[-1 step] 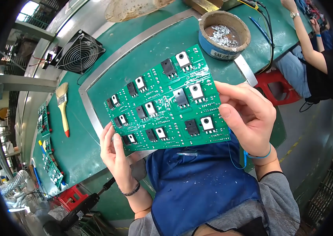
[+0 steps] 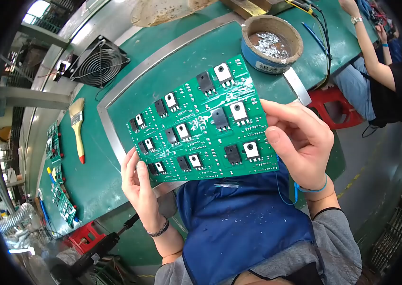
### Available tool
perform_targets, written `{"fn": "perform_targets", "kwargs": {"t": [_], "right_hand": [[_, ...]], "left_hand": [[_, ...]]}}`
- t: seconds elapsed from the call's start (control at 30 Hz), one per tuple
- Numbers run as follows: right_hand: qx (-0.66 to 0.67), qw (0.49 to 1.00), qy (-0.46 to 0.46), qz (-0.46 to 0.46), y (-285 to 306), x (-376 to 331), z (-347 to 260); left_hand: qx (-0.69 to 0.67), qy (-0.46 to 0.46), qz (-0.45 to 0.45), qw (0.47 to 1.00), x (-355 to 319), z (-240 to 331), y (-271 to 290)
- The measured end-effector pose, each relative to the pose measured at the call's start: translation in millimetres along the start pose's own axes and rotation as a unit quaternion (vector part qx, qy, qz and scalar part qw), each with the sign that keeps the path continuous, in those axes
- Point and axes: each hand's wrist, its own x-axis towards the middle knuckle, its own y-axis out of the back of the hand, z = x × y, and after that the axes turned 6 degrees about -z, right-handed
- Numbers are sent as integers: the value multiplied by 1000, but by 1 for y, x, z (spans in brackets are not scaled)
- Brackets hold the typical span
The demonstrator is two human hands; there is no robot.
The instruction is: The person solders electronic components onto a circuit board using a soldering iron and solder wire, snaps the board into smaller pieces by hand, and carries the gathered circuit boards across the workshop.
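Note:
A green circuit board (image 2: 201,152) is held up tilted above the bench, over my lap. Pairs of black and white three-legged transistors stand in rows on its face, among many shiny solder points. My left hand (image 2: 139,183) grips the board's lower left corner, with the thumb on the face and the fingers at the edge. At the right edge my right hand (image 2: 301,142) pinches the board between thumb and fingers; some fingertips are hidden behind it. A blue band with a cord circles the right wrist.
Beyond the board stands a round pot (image 2: 271,64) with silvery scraps. A black fan (image 2: 100,64), a brush (image 2: 77,128) and smaller circuit boards (image 2: 63,202) are on the left of the green bench (image 2: 99,178). Another person (image 2: 377,78) sits at the far right by a red stool (image 2: 336,111).
The view has shifted very slightly, so the bench things appear a little displaced. Both hands keep the same grip on the circuit board.

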Motion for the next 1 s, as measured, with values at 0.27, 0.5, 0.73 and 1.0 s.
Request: {"fn": "perform_targets", "kwargs": {"t": [0.27, 0.5, 0.73, 1.0], "right_hand": [[44, 998, 44, -16, -17, -25, -23], [59, 978, 171, -106, -49, -36, -49], [80, 967, 198, -137, -59, -32, -57], [84, 967, 190, -147, -64, -27, -67]], "left_hand": [[-180, 30, 45, 982, -45, 0, 35], [-244, 69, 84, 964, -69, -16, 53], [-264, 61, 67, 960, -57, -22, 52], [-268, 83, 81, 956, -49, -4, 54]]}}
